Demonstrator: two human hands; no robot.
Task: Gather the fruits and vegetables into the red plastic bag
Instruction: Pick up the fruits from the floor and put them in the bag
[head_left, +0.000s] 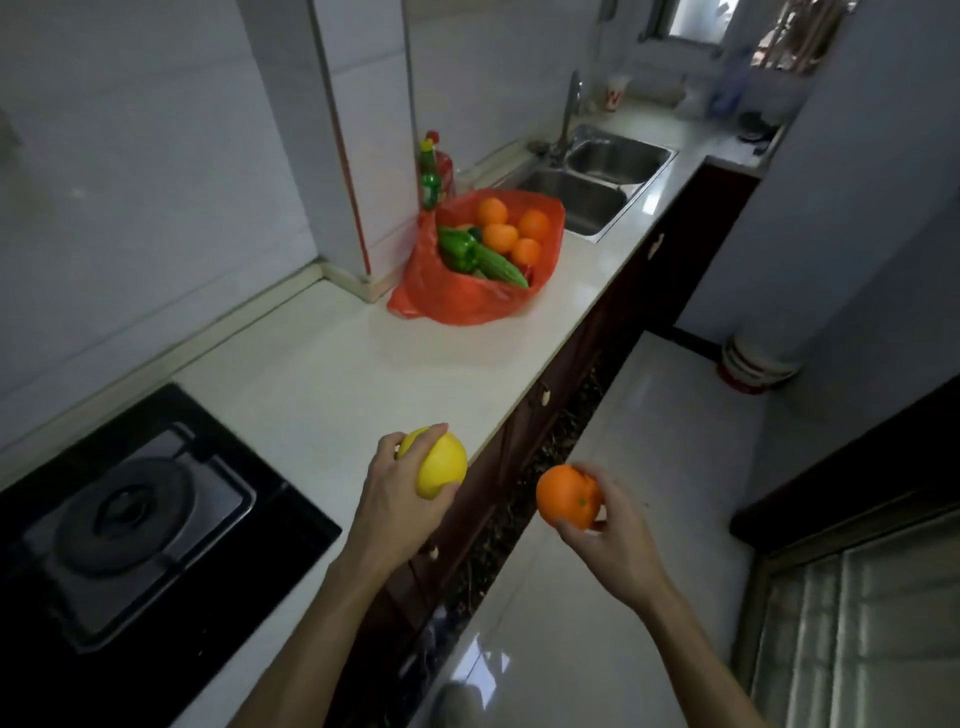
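Observation:
The red plastic bag (457, 299) lies open on the white counter, far ahead near the sink. Inside it I see several oranges (500, 238), a green pepper (457, 248) and a green gourd (501, 266). My left hand (395, 493) grips a yellow fruit (441, 470) just above the counter's front edge. My right hand (610, 535) holds an orange (566, 496) out over the floor, to the right of the counter.
A black gas hob (130, 519) fills the counter at the near left. A double steel sink (597, 182) with a tap lies behind the bag. A green bottle (430, 174) stands against the wall pillar. Dark cabinet fronts (540, 415) run below the counter; a bucket (758, 364) sits on the floor.

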